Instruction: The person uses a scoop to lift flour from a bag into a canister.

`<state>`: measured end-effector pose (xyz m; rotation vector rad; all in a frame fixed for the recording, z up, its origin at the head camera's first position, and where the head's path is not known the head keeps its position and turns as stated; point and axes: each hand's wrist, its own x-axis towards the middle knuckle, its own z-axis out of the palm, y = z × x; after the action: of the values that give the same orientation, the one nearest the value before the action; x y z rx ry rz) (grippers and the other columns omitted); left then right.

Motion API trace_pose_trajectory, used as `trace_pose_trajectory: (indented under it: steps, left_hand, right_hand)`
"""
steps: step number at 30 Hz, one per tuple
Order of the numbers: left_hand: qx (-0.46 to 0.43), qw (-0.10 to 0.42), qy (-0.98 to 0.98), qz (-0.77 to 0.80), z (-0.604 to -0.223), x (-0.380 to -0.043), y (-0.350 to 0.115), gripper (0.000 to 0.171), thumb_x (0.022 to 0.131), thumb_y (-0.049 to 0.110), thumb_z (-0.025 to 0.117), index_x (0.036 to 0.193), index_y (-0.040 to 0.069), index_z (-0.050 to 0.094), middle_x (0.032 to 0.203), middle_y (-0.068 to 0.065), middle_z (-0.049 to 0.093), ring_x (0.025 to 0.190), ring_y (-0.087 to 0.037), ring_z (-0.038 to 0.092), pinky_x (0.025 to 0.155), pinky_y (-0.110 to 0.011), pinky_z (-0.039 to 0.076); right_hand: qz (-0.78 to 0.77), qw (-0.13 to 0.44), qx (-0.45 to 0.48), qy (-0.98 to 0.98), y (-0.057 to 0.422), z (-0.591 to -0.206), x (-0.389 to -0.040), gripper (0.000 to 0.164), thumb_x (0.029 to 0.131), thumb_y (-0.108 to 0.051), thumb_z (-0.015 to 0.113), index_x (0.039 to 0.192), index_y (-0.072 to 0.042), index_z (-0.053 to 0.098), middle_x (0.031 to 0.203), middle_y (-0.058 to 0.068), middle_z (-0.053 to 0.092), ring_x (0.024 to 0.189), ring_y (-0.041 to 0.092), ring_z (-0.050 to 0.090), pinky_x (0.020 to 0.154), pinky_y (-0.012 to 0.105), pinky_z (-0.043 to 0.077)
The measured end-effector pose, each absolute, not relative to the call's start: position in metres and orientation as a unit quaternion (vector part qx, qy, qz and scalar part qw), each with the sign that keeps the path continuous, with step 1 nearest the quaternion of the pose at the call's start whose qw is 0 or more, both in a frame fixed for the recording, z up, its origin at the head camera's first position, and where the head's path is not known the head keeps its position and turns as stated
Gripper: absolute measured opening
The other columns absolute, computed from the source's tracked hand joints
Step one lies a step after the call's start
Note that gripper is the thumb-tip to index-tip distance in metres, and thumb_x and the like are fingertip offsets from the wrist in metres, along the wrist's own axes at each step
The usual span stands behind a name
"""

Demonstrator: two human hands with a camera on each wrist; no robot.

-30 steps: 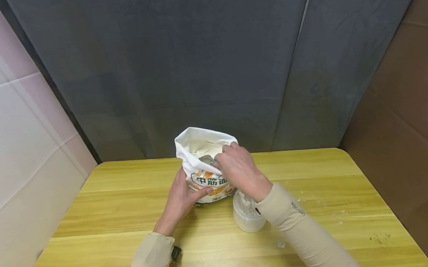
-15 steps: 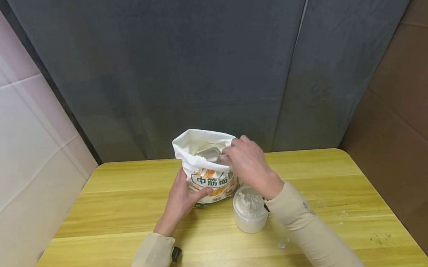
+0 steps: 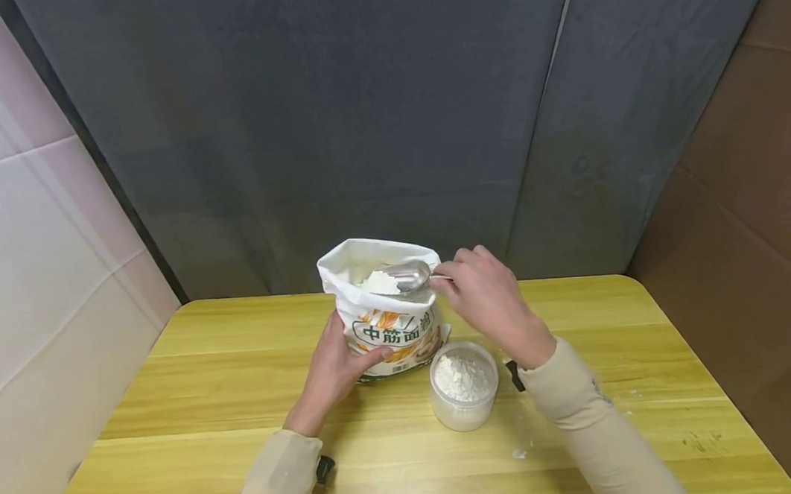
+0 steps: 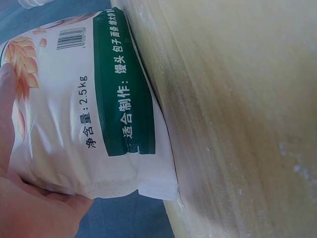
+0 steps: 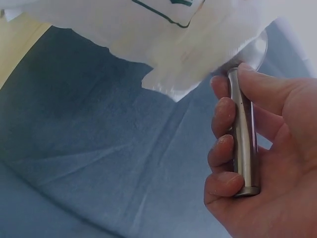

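Note:
A white flour bag with green and orange print stands open-topped at the table's far edge. My left hand holds its left side, the thumb across the front and the fingers around the side; the left wrist view shows the bag's lower print close up. In my right hand is a metal scoop, heaped with white flour and level with the bag's mouth. The right wrist view shows the fingers curled round its handle. A clear tub heaped with flour sits just right of the bag.
The wooden table has white flour specks on its right side. A dark grey cloth wall rises behind it, with a white panel at the left and a brown one at the right.
My right hand has drawn the scoop up and rightward from inside the bag, now carrying flour. The tub has come into full view from under the right arm. My left hand stays put.

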<state>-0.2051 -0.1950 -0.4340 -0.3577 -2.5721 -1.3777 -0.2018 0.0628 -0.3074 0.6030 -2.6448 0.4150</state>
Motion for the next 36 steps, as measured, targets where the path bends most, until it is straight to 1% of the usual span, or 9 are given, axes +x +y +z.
trace_pose_trajectory:
  steps: [7, 13, 20, 28, 36]
  left_hand:
    - [-0.122, 0.100, -0.871, -0.465, -0.434, -0.205, -0.194, 0.093, 0.072, 0.027, 0.097, 0.146, 0.010, 0.043, 0.135, -0.010, 0.057, 0.126, -0.030, 0.056, 0.110, -0.052, 0.044]
    - [-0.120, 0.098, -0.870, -0.468, -0.433, -0.204, -0.195, 0.093, 0.072, 0.027, 0.097, 0.146, 0.012, 0.042, 0.135, -0.009, 0.057, 0.126, -0.029, 0.056, 0.109, -0.052, 0.044]
    - [-0.122, 0.101, -0.870, -0.467, -0.433, -0.203, -0.195, 0.095, 0.072, 0.026, 0.097, 0.147, 0.011, 0.042, 0.136, -0.010, 0.055, 0.127, -0.030, 0.055, 0.111, -0.052, 0.043]
    - [-0.120, 0.102, -0.874, -0.460, -0.432, -0.202, -0.195, 0.096, 0.073, 0.027, 0.097, 0.149, 0.010, 0.040, 0.137, -0.011, 0.054, 0.128, -0.031, 0.054, 0.112, -0.052, 0.042]
    - [-0.121, 0.099, -0.872, -0.464, -0.431, -0.200, -0.194, 0.096, 0.072, 0.025, 0.097, 0.149, 0.010, 0.040, 0.137, -0.011, 0.054, 0.127, -0.030, 0.054, 0.112, -0.052, 0.042]
  right_hand:
    - [0.191, 0.203, 0.214, -0.936, 0.078, -0.313, -0.197, 0.024, 0.099, -0.027, 0.072, 0.112, -0.009, 0.079, 0.093, 0.005, 0.069, 0.084, 0.026, 0.054, 0.076, 0.038, 0.048]
    - [0.234, 0.211, 0.204, -0.927, 0.090, -0.322, -0.194, 0.027, 0.099, -0.027, 0.072, 0.115, -0.006, 0.078, 0.095, 0.006, 0.070, 0.084, 0.026, 0.053, 0.075, 0.038, 0.046]
    - [0.266, 0.209, 0.192, -0.921, 0.098, -0.327, -0.187, 0.025, 0.098, -0.025, 0.074, 0.114, -0.007, 0.078, 0.093, 0.004, 0.068, 0.084, 0.024, 0.051, 0.073, 0.036, 0.043]
    - [0.297, 0.221, 0.185, -0.911, 0.104, -0.334, -0.177, 0.023, 0.096, -0.021, 0.076, 0.113, -0.006, 0.079, 0.092, 0.004, 0.068, 0.082, 0.023, 0.049, 0.070, 0.036, 0.040]
    - [0.314, 0.234, 0.173, -0.904, 0.118, -0.339, -0.165, 0.021, 0.095, -0.019, 0.077, 0.114, -0.010, 0.079, 0.090, 0.000, 0.066, 0.081, 0.020, 0.048, 0.068, 0.035, 0.040]
